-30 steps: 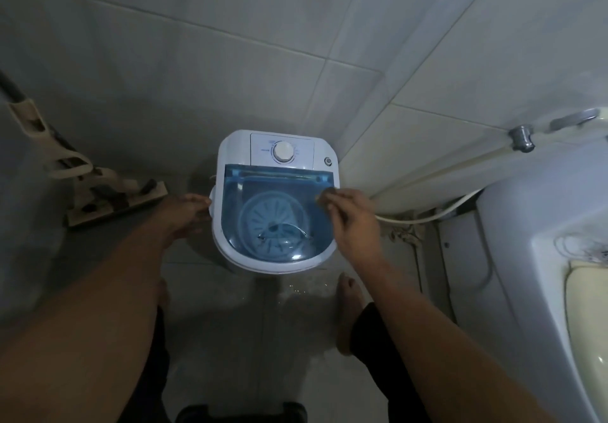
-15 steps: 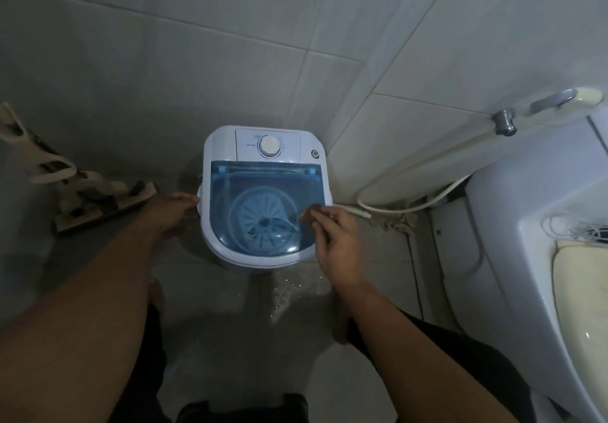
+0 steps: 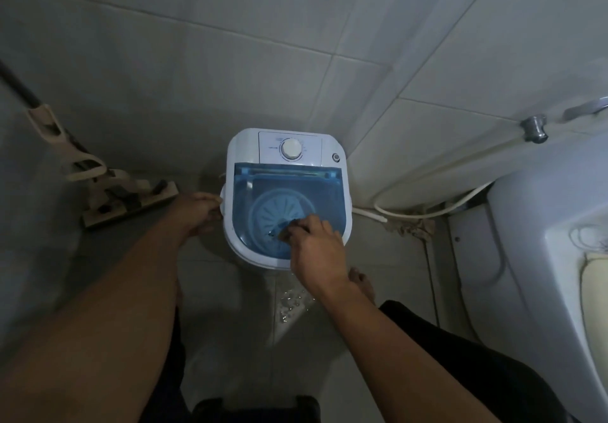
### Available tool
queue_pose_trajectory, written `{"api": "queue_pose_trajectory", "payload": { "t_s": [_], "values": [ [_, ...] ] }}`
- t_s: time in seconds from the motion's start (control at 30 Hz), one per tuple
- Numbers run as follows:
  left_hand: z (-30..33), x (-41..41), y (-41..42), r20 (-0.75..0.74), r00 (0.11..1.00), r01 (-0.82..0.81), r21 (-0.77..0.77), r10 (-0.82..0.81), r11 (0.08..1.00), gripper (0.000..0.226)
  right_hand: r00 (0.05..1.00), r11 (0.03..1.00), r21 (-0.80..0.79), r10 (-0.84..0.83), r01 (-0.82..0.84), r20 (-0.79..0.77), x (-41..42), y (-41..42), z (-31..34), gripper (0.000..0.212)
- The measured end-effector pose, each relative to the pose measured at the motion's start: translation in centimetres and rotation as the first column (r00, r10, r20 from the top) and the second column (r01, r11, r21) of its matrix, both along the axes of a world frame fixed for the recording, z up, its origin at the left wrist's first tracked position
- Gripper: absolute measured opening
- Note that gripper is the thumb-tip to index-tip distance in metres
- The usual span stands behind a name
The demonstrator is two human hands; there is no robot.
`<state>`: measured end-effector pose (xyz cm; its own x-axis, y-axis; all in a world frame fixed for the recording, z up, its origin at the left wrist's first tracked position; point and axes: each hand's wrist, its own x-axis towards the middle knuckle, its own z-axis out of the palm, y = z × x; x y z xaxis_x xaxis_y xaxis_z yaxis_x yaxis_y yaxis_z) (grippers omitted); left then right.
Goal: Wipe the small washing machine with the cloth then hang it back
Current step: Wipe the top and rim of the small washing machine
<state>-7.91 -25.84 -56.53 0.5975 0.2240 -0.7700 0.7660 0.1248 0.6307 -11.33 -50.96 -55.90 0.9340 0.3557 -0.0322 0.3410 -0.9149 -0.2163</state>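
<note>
The small white washing machine (image 3: 329,146) stands on the bathroom floor in the wall corner, with a white dial at the back and a see-through blue lid (image 3: 283,185) closed over the tub. My right hand (image 3: 316,251) lies on the front right part of the lid, fingers curled down on a small dark cloth (image 3: 285,229) that barely peeks out under the fingertips. My left hand (image 3: 197,210) holds the machine's left side, fingers against its rim.
A beige floor mop (image 3: 128,199) leans at the left. A white hose (image 3: 427,213) and a crumpled rag (image 3: 411,227) lie right of the machine, below a wall valve (image 3: 534,129). A white fixture (image 3: 526,225) fills the right. Water drops (image 3: 289,301) wet the tiles by my bare foot (image 3: 360,284).
My right hand has slid from the lid's back right edge down toward its front centre. My left hand stays on the machine's left side. The view shifted slightly.
</note>
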Motion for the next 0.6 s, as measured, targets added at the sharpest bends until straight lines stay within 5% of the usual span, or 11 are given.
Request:
{"api": "queue_pose_trajectory", "payload": {
  "t_s": [0.27,0.43,0.6],
  "values": [
    [-0.1,0.1,0.2,0.003,1.000,0.015,-0.031,-0.015,0.999,0.028,0.998,0.999,0.014,0.045,-0.046,0.045,-1.2,2.1,-0.7,0.030],
    [0.2,0.0,0.1,0.010,1.000,-0.003,-0.032,0.004,0.999,0.023,0.841,0.844,-0.042,0.537,-0.535,0.071,-1.4,2.8,0.3,0.034],
    [0.5,-0.2,-0.2,0.011,1.000,-0.021,-0.042,0.022,0.999,0.017,0.995,0.978,0.207,0.006,-0.027,0.102,3.4,0.5,0.6,0.025]
  ]
}}
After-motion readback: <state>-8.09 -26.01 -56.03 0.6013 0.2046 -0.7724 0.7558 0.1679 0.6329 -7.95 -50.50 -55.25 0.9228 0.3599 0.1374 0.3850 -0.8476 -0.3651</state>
